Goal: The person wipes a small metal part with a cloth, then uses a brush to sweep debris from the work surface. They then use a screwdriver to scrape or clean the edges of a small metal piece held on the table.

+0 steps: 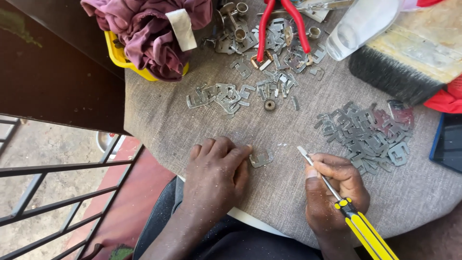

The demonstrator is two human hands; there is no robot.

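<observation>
Grey woven cloth (298,192) covers a round tabletop w/ metal railing and bare ground off at 8 o'clock. Nearest, at 5 o'clock, the right hand (332,192) has fingers clenched round a screwdriver (344,204), yellow-and-black handle running down-right, flat tip pointing up-left at approx 11 o'clock. At 6 o'clock the left hand (216,175) lies palm-down on the cloth, fingers released and loosely spread, fingertips touching a small flat metal clip (261,158) that sits between the two hands, just left of the screwdriver tip.

Further out, at 3 o'clock, a heap of similar clips (368,135). Near centre, another scatter of clips (236,96) plus a small round washer-like bit (269,105). Farther, at 12 o'clock, red-handled pliers (281,26) lie on more metal bits. At 11 o'clock, a maroon rag (144,29) is bunched over a yellow tub (118,58). At 1–2 o'clock, a clear plastic bottle (358,26) and a wide paintbrush w/ black bristles (404,72). Dark flat device (450,144) at far right edge.
</observation>
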